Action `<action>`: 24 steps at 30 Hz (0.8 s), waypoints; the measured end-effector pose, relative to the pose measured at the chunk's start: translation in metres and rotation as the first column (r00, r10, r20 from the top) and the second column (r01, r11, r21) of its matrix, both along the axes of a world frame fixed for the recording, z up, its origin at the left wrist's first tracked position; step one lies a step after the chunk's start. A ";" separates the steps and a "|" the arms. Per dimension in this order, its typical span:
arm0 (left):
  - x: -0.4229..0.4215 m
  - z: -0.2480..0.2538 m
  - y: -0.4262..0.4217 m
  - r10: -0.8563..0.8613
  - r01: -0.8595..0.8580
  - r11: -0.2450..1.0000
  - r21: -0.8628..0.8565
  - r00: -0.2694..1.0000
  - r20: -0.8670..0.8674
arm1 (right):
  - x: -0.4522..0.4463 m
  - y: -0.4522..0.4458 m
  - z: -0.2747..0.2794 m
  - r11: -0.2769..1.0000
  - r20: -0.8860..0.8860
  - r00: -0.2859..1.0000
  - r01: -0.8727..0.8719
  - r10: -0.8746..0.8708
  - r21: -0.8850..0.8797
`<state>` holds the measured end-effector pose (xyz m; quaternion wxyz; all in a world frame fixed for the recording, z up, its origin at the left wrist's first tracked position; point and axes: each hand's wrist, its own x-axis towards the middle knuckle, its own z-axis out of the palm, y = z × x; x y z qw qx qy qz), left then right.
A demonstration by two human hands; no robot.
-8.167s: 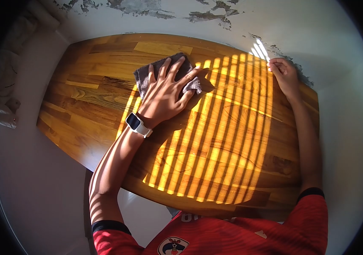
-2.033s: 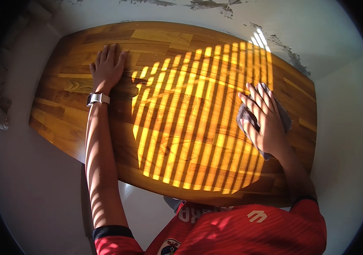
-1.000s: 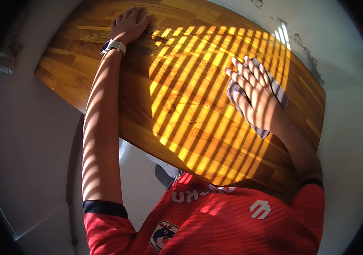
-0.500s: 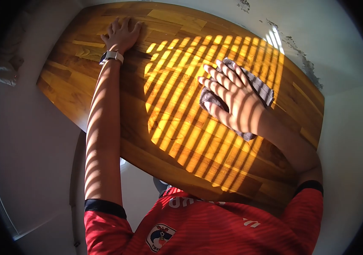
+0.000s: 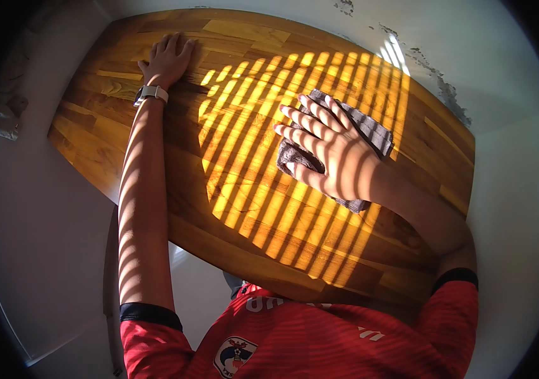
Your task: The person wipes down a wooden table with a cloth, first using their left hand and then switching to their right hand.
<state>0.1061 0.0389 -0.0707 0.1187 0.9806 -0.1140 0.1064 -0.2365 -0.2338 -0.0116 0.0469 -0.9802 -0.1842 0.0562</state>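
Observation:
My right hand (image 5: 339, 151) lies flat on a dark grey cloth (image 5: 373, 129), with its fingers stretched out and spread. The cloth sits on the wooden tabletop (image 5: 244, 246) and shows past the fingers, beside the thumb and below the palm. Toward the far left part of the tabletop, my left hand (image 5: 167, 62) rests palm down and holds nothing, fingers apart. A watch with a light band (image 5: 153, 95) is on that wrist.
Striped sunlight falls across the middle of the wood and over both arms. Behind the far edge stands a pale wall (image 5: 440, 38) with peeling patches (image 5: 449, 95). My red shirt (image 5: 295, 341) is close to the near edge.
The whole view has shifted slightly, so the tabletop appears further left. My right hand and the cloth have slid a little to the left on the wood. My left hand stays in place.

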 end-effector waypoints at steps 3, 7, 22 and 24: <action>-0.002 0.001 0.000 0.010 -0.010 1.000 0.004 1.000 -0.003 | 0.000 -0.001 -0.002 1.000 0.017 1.000 0.011 -0.011 0.008; -0.002 0.002 -0.001 0.010 -0.010 1.000 0.008 1.000 -0.013 | -0.003 0.000 -0.002 1.000 0.000 1.000 0.020 -0.020 -0.018; 0.001 0.001 0.000 0.019 -0.018 1.000 0.023 1.000 -0.017 | -0.004 0.004 -0.001 0.998 0.015 0.998 0.054 -0.053 -0.012; -0.001 0.003 -0.001 0.021 -0.020 1.000 0.021 1.000 -0.024 | -0.003 0.003 -0.001 0.999 -0.014 0.999 0.044 -0.044 -0.028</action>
